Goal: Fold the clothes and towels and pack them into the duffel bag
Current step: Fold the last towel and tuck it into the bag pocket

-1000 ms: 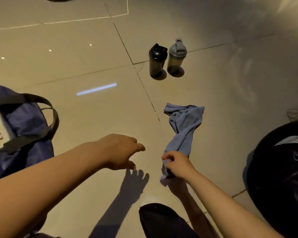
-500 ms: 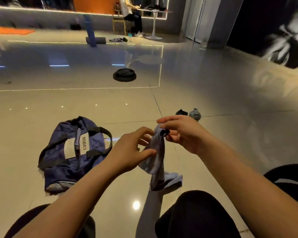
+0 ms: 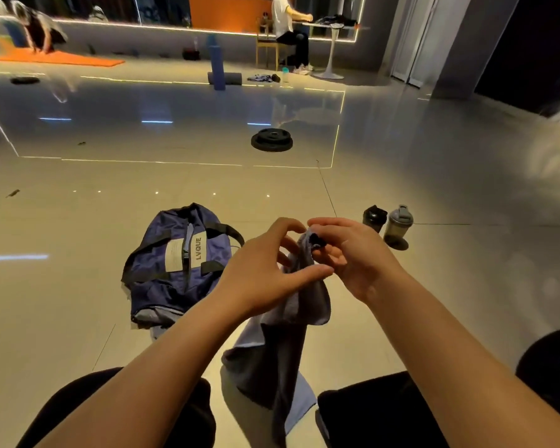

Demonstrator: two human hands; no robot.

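Gleaming tile floor (image 3: 78,302) under duffel bag (image 3: 175,270), weight plate (image 3: 272,140) beyond

Hands: right hand (image 3: 346,257) pinches the top of a grey-blue towel (image 3: 291,337); left hand (image 3: 265,273) grips it just below.
Towel: hangs between the knees.
Floor: navy duffel bag (image 3: 178,266) left, two shaker bottles (image 3: 388,224) right.

A gym: weight plate (image 3: 271,140) on glossy floor (image 3: 434,176), orange exercise mat (image 3: 59,57), shaker bottles (image 3: 398,226).
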